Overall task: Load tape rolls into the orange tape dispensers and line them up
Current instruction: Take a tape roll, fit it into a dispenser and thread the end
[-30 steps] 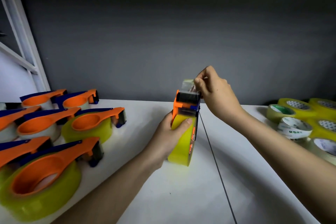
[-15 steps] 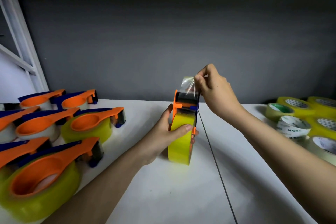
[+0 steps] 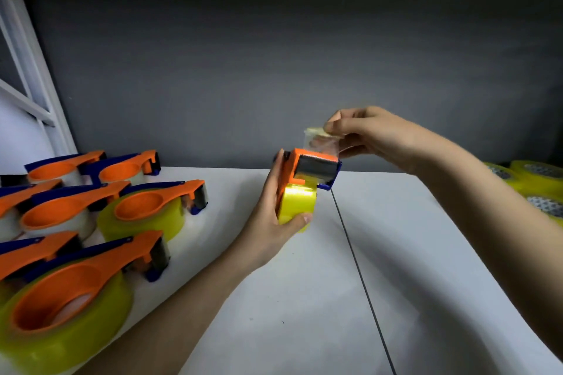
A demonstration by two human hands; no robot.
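Loaded orange plastic tape dispensers [image 3: 91, 222] lie grouped at the left on the white table [image 3: 426, 253]. Mid-scene, the left hand [image 3: 268, 222] wraps fingers and thumb around an orange dispenser holding a yellow tape roll [image 3: 297, 205]. Above it, the right hand [image 3: 374, 137] pinches the clear tape end [image 3: 320, 140].

The held dispenser [image 3: 306, 166] looks like smooth orange plastic with dark blue plastic trim, and a dull grey roller sits at its head. Its tape roll [image 3: 297, 204] is glossy yellow film, bright where light strikes it. The strip of tape [image 3: 321, 141] pulled above is clear, thin and shiny. The loaded dispensers [image 3: 91, 240] at the left show the same satin orange plastic over glossy yellowish film. The table [image 3: 426, 253] is white, smooth and matt. The wall [image 3: 274, 55] is matt grey.
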